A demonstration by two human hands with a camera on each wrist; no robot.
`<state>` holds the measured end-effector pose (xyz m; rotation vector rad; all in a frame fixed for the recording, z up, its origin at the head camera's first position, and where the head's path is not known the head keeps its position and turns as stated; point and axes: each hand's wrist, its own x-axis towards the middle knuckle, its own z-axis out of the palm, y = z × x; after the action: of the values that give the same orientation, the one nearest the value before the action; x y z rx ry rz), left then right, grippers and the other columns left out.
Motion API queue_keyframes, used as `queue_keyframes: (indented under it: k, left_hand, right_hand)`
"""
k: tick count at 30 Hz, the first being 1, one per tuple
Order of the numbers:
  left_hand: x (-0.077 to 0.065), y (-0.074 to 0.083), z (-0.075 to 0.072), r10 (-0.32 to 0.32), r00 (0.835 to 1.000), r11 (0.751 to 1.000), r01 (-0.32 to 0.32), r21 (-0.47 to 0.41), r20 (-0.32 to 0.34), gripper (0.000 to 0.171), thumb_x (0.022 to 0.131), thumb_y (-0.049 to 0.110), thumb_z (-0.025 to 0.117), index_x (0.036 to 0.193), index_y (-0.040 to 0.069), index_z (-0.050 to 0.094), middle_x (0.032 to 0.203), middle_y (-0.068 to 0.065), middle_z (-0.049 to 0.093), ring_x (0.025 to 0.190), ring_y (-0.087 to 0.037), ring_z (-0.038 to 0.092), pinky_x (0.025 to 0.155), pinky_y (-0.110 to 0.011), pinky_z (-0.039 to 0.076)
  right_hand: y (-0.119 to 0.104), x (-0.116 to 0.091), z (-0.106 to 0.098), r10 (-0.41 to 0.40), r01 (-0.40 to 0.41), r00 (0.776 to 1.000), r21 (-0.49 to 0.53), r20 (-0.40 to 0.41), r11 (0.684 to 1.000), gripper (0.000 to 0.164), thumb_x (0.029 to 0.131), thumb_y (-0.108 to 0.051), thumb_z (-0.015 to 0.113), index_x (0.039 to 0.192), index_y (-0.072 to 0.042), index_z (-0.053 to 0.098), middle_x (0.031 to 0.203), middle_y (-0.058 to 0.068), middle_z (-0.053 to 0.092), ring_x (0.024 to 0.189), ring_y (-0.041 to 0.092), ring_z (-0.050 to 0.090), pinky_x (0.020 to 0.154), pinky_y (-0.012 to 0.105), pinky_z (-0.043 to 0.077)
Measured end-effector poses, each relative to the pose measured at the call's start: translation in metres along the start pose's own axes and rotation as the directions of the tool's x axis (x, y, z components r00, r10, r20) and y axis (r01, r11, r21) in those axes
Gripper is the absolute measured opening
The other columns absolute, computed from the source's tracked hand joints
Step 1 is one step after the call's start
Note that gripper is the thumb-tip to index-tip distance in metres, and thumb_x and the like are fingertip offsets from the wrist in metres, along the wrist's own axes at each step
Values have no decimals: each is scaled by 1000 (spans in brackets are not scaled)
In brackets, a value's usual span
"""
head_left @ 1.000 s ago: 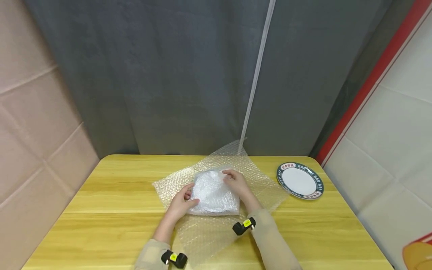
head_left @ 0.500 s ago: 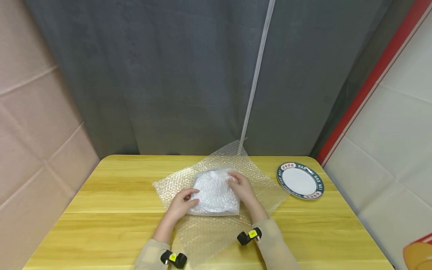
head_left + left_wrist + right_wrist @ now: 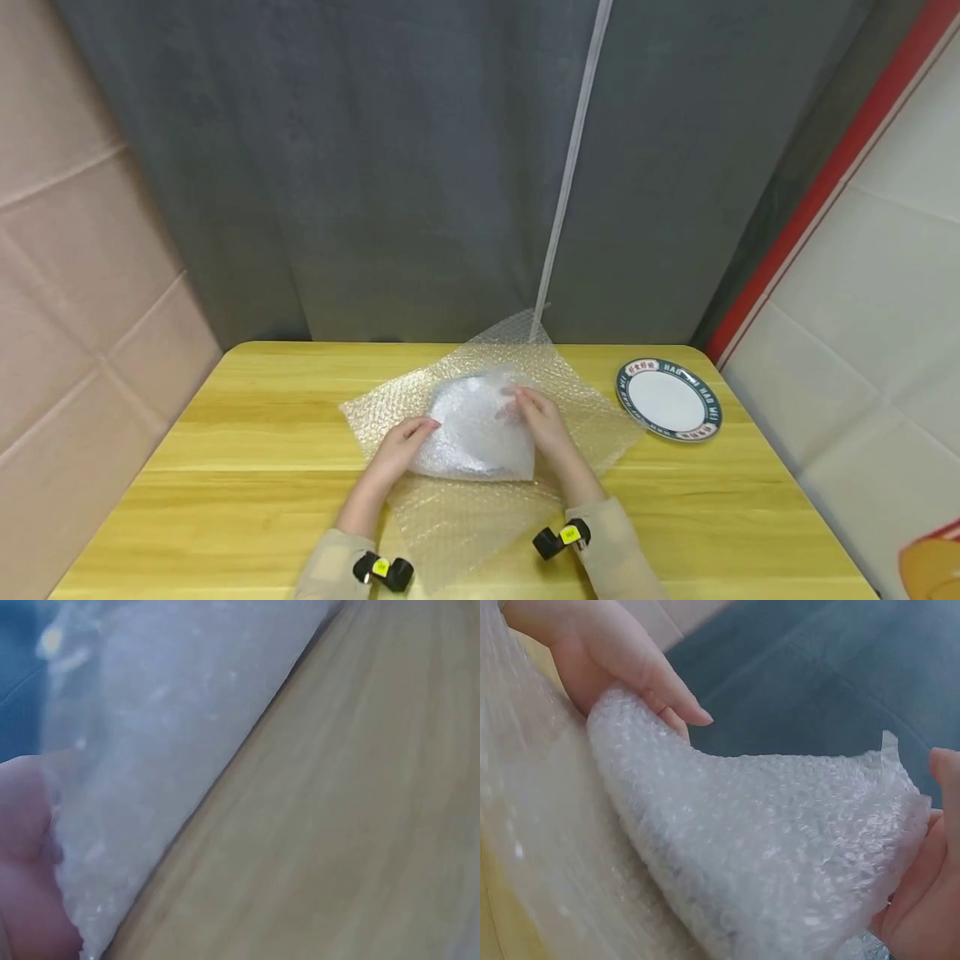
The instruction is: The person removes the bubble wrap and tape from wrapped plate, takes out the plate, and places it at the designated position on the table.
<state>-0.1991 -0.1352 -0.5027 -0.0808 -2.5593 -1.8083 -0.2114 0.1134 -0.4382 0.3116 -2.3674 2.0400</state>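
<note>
Flanking a wrapped bundle (image 3: 472, 437), hands (image 3: 398, 452) (image 3: 545, 427) grip it; bubble wrap (image 3: 456, 521) lies beneath.

Right hand (image 3: 546, 427) now partly behind wrap (image 3: 472, 433)

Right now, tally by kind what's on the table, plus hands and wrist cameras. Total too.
Wrapped bundle: 1
Spread bubble wrap sheet: 1
Plate: 1
Hands: 2 (left hand, right hand)
Wrist cameras: 2
Total: 7
</note>
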Motion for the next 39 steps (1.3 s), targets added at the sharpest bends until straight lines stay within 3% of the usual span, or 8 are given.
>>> queue_keyframes:
  k: [5,9,16,26,30,33,36,39]
  left_hand:
    - [1,1,-2,-19,999,999,20,-43,26,32,103,17,41,110,-1,67,120,-17,60,116,-36,51,102,-51,36]
    - [-1,3,-4,-20,999,998,22,-55,44,27,100,15,48,113,-2,66,122,-18,59,120,-37,48,103,-52,34]
    - [-2,2,-9,-15,995,999,19,-44,97,25,94,13,58,116,3,65,123,-15,59,118,-35,51,100,-50,38]
    - [-2,-1,-16,-6,986,1000,1,29,165,33,89,13,65,120,4,62,112,-8,60,102,-25,53,87,-41,46]
    - [-3,0,-18,24,982,999,-28,16,189,38,86,7,66,123,1,60,117,-11,59,106,-28,52,89,-43,46]
    - [-4,0,-19,52,977,998,-58,25,208,42,84,6,67,125,0,59,119,-13,58,108,-30,51,91,-45,45]
    - [-4,-1,-20,72,972,994,-88,63,223,46,83,7,69,127,0,57,121,-13,57,109,-30,51,93,-46,44]
    - [-4,-2,-20,75,968,990,-100,96,238,48,82,10,70,128,3,57,125,-13,55,111,-31,50,95,-47,42]
  right_hand:
    - [10,2,-3,35,-37,998,40,48,999,51,106,-33,28,118,3,62,84,16,69,93,24,63,100,42,37]
    - [4,-2,-6,55,-60,993,39,104,997,61,106,-39,21,116,5,62,82,17,70,104,29,60,106,47,30]
    - [-9,-8,-14,-12,46,965,-125,261,991,62,107,-31,14,113,9,62,85,17,71,108,34,60,105,55,30]
    - [-23,-18,-22,28,87,932,-297,361,951,60,107,-33,23,101,4,69,93,13,71,100,32,64,100,55,37]
    - [-30,-25,-23,110,20,939,-372,327,928,62,105,-40,24,110,6,66,116,23,63,113,38,57,103,54,35]
    - [-35,-30,-22,211,-65,937,-455,278,888,66,104,-46,26,123,8,58,130,27,53,124,42,46,105,54,32]
    - [-39,-34,-21,276,-98,920,-520,278,849,65,103,-46,30,126,9,56,129,27,53,123,44,47,104,55,33]
    - [-41,-37,-20,283,-68,905,-546,319,835,58,103,-41,35,120,7,61,123,26,58,117,43,52,100,55,38]
